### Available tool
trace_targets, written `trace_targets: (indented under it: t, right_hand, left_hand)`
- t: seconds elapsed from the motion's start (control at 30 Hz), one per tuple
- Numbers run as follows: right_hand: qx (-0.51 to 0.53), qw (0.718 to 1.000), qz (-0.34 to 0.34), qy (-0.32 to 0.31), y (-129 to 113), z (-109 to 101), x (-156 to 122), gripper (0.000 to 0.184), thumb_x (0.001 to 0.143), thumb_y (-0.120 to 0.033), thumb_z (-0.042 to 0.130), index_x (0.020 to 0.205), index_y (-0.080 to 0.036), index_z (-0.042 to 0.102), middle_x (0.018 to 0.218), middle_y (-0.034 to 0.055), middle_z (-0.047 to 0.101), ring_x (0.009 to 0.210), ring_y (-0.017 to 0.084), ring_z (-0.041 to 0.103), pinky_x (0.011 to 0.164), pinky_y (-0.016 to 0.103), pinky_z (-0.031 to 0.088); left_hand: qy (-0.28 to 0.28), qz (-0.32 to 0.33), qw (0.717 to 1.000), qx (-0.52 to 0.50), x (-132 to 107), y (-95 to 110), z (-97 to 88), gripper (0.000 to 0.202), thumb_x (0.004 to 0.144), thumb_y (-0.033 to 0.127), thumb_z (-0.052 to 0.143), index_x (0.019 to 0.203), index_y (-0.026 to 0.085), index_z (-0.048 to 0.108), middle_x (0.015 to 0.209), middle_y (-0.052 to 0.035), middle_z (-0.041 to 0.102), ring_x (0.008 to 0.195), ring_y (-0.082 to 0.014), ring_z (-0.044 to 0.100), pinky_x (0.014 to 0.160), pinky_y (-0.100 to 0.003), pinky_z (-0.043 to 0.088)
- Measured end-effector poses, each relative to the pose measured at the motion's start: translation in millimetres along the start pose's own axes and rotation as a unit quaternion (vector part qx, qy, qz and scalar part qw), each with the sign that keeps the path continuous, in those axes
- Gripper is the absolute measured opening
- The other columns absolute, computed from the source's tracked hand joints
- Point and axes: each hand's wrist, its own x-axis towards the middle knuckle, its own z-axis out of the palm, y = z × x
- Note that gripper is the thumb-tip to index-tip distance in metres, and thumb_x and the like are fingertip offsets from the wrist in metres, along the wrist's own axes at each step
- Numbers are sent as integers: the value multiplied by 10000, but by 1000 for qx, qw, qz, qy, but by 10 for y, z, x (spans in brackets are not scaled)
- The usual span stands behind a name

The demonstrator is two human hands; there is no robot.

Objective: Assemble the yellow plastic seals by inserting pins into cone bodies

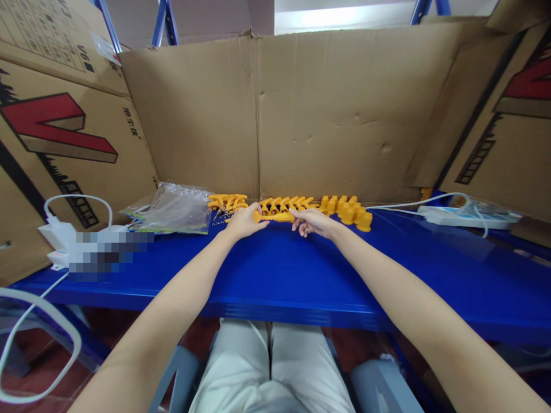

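Both hands reach to the far side of a blue table [301, 275]. My left hand [245, 221] is closed round one end of an orange plastic piece [275, 217]. My right hand [310, 221] pinches the other end of the same piece, fingers curled. Behind them lies a row of orange T-shaped parts [286, 203], with a second bunch [227, 201] further left. To the right stands a cluster of orange caps [349, 210].
Cardboard walls [336, 109] enclose the table at the back and on both sides. Clear plastic bags [174, 207] lie at the left. A white charger with cable [58, 232] sits at far left, a white power strip [456, 216] at the right.
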Motion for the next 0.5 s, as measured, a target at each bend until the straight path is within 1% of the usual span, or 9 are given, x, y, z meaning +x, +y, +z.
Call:
trace_targets:
  t: [0.33, 0.5]
  right_hand:
    - [26, 1000, 1, 1, 13, 3, 24, 306, 917, -409, 546, 769, -142, 532, 564, 49, 636, 358, 74, 519, 334, 155, 409]
    - [33, 999, 5, 10, 9, 20, 33, 330, 935, -413, 516, 748, -142, 518, 541, 45, 624, 345, 70, 511, 336, 156, 406]
  left_hand:
    - [1, -1, 1000, 6, -17, 29, -20, 352, 718, 479, 656, 936, 216, 575, 675, -6, 565, 711, -210, 578, 701, -310, 428]
    - [1, -1, 1000, 12, -19, 34, -25, 367, 724, 492, 648, 947, 211, 570, 698, -19, 579, 724, -218, 582, 695, -309, 426]
